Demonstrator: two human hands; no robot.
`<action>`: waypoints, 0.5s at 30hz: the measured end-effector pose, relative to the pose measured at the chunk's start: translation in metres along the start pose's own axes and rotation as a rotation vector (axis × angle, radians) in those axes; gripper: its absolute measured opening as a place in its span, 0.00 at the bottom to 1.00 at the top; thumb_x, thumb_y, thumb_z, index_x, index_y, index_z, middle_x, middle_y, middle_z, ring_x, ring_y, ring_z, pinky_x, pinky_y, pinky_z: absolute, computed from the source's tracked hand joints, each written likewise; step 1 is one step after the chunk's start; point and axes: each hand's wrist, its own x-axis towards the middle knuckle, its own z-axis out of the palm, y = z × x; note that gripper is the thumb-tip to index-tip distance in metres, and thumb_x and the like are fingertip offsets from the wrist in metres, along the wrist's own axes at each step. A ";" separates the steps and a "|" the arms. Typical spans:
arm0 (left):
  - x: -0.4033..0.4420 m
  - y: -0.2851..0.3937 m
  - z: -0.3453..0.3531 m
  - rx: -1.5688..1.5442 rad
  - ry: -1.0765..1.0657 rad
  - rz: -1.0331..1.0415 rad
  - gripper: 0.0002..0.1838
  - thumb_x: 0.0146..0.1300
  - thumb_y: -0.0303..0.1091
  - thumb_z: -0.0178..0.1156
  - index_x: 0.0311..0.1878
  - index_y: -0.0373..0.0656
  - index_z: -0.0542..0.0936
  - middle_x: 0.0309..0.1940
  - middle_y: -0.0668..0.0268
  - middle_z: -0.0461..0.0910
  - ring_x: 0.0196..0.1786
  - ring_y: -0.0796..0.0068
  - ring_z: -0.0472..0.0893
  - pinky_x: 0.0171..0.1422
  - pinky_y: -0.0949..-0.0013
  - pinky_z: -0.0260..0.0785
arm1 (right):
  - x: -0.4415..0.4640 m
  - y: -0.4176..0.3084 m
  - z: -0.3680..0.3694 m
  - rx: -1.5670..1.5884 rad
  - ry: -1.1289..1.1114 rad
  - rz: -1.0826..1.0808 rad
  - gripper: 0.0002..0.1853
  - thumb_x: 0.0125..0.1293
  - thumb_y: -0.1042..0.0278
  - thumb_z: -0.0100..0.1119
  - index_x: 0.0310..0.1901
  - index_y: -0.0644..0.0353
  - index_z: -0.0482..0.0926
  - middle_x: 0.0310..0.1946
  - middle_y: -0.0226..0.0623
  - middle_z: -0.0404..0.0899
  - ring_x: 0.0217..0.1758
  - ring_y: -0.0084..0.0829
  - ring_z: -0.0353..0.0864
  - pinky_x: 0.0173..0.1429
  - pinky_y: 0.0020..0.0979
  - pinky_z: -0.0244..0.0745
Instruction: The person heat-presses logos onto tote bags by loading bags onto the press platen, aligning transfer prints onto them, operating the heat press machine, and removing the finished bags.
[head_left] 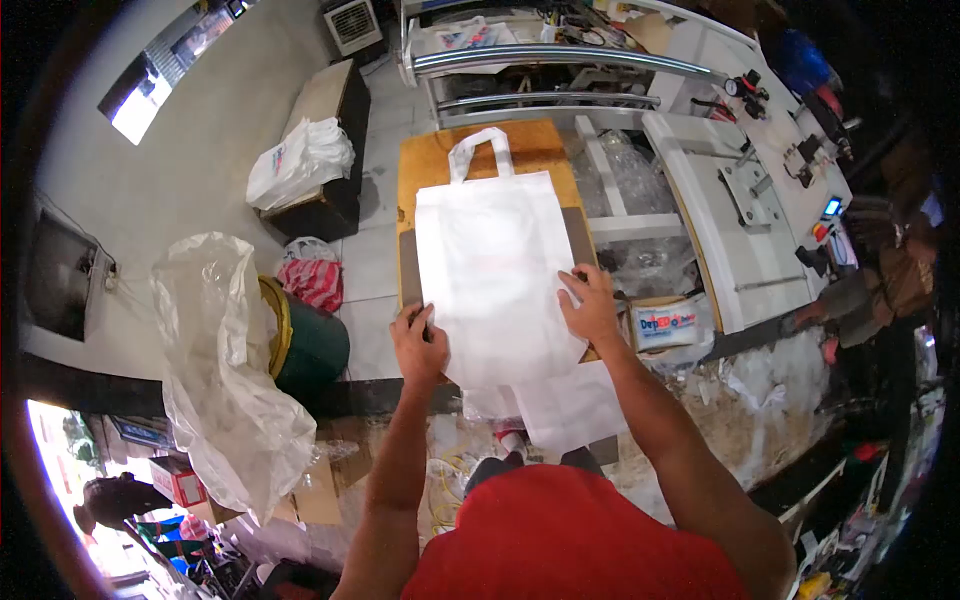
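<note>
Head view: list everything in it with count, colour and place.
Tote: one, white, on board
Board: one, orange-brown, centre
Bag pile: uncountable, white, on bench
Bench: one, dark-sided, upper left
Vented unit: one, pale, top
Plastic sheet: one, clear, left
Bin: one, green, beside sheet
Bag: one, red-white, behind bin
Rails: several, silver, top
Machine: one, white, right
Printed pack: one, white, before machine
Clutter: uncountable, mixed, edges
Left hand: one, tote's left edge
Right hand: one, tote's right edge
Shirt: one, red, bottom

The tote bag [490, 270] lies on the board [550, 150], handle [501, 152] towards 12 o'clock; from the bag, rails [570, 57] cross at 12, a bench [322, 92] bearing piled bags [302, 163] sits at 10, a bin [322, 352] at 8
</note>
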 end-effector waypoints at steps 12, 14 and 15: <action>0.002 0.001 -0.002 0.086 -0.076 -0.061 0.20 0.60 0.23 0.56 0.56 0.43 0.84 0.54 0.56 0.78 0.55 0.50 0.74 0.63 0.54 0.67 | 0.000 -0.001 0.004 -0.011 0.037 0.008 0.19 0.57 0.68 0.67 0.51 0.58 0.84 0.51 0.39 0.75 0.55 0.46 0.73 0.61 0.45 0.68; 0.002 -0.003 -0.001 0.070 -0.068 -0.032 0.20 0.60 0.25 0.57 0.56 0.42 0.83 0.53 0.56 0.78 0.56 0.51 0.75 0.63 0.54 0.67 | 0.000 0.000 0.004 -0.016 0.042 -0.009 0.19 0.57 0.68 0.66 0.52 0.58 0.83 0.52 0.39 0.75 0.55 0.46 0.73 0.61 0.46 0.68; 0.002 -0.004 0.000 0.069 -0.073 -0.035 0.20 0.60 0.25 0.57 0.56 0.42 0.83 0.53 0.56 0.78 0.56 0.51 0.75 0.63 0.54 0.67 | 0.000 0.001 0.005 -0.018 0.038 -0.005 0.19 0.57 0.68 0.66 0.52 0.58 0.83 0.52 0.39 0.75 0.55 0.46 0.73 0.61 0.46 0.68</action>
